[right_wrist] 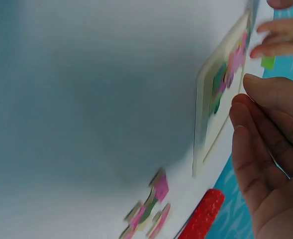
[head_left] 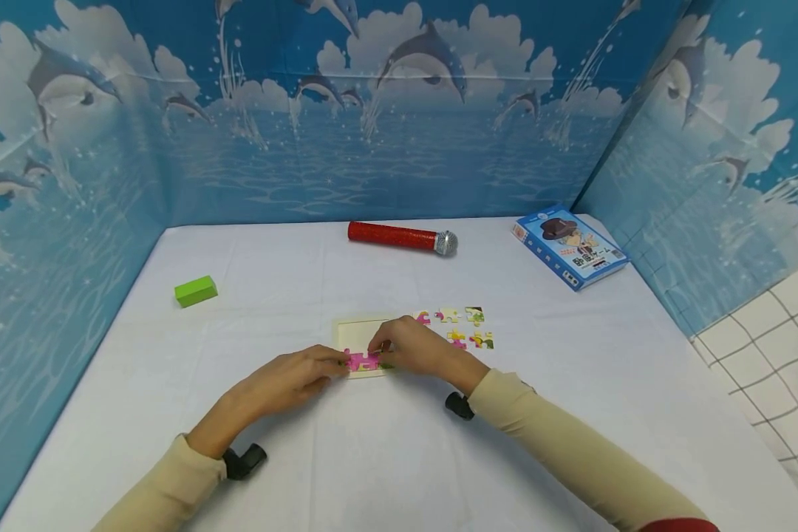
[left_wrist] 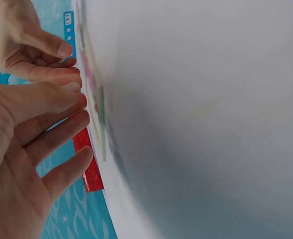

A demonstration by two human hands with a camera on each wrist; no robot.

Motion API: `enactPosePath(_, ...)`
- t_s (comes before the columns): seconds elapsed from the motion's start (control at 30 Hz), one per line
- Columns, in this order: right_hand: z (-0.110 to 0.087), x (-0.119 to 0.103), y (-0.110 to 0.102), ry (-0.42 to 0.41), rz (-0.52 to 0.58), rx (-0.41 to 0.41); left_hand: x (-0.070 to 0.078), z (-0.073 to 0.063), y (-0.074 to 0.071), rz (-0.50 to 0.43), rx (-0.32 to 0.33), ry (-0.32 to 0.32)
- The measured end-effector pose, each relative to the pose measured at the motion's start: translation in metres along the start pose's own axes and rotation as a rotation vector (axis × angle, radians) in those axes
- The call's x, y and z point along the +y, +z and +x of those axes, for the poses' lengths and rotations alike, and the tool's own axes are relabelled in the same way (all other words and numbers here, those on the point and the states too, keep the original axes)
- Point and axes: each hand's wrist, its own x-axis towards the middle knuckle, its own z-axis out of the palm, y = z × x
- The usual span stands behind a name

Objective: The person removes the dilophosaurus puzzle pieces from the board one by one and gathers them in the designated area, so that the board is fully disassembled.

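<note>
A shallow cream puzzle tray [head_left: 362, 328] lies on the table, with joined pink and green jigsaw pieces [head_left: 362, 362] along its near side. My left hand [head_left: 299, 377] reaches in from the left, its fairly straight fingertips touching the left end of these pieces. Over the tray's right part is my right hand [head_left: 415, 347], thumb and fingertips close together at the joined pieces. No piece shows between those fingertips in the right wrist view, where the joined pieces [right_wrist: 231, 69] sit inside the tray wall [right_wrist: 202, 114]. The right hand hides part of the tray.
Several loose jigsaw pieces [head_left: 475, 315] lie right of the tray. A red glittery microphone [head_left: 395, 236] lies behind it. There is a green block [head_left: 196, 291] at the left and a blue box [head_left: 572, 246] at the back right. Dolphin-print curtains [head_left: 372, 162] border the table.
</note>
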Motion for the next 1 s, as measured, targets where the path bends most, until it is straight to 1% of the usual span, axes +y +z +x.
enactPosePath(0.13,0.01,-0.005,0.009,-0.041,-0.01,0.017,-0.009,0.004,-0.005,-0.037,0.023,-0.05)
enactPosePath(0.23,0.016,-0.008,0.016,-0.076,-0.021,0.018,-0.016,0.008,-0.006,-0.107,0.006,-0.094)
enactPosePath(0.37,0.022,-0.012,0.023,-0.087,-0.046,0.016,-0.021,0.015,-0.005,-0.18,-0.016,-0.137)
enactPosePath(0.5,0.025,-0.016,0.026,-0.052,-0.04,0.029,-0.022,0.022,-0.004,-0.194,-0.031,-0.177)
enactPosePath(0.6,0.026,-0.017,0.027,-0.028,-0.014,0.056,-0.022,0.026,-0.006,-0.189,-0.051,-0.206)
enactPosePath(0.7,0.027,-0.016,0.027,-0.005,0.023,0.083,-0.021,0.028,-0.006,-0.175,-0.06,-0.221)
enactPosePath(1.0,0.026,-0.015,0.03,0.096,0.139,0.139,-0.021,0.031,-0.006,-0.165,-0.075,-0.226)
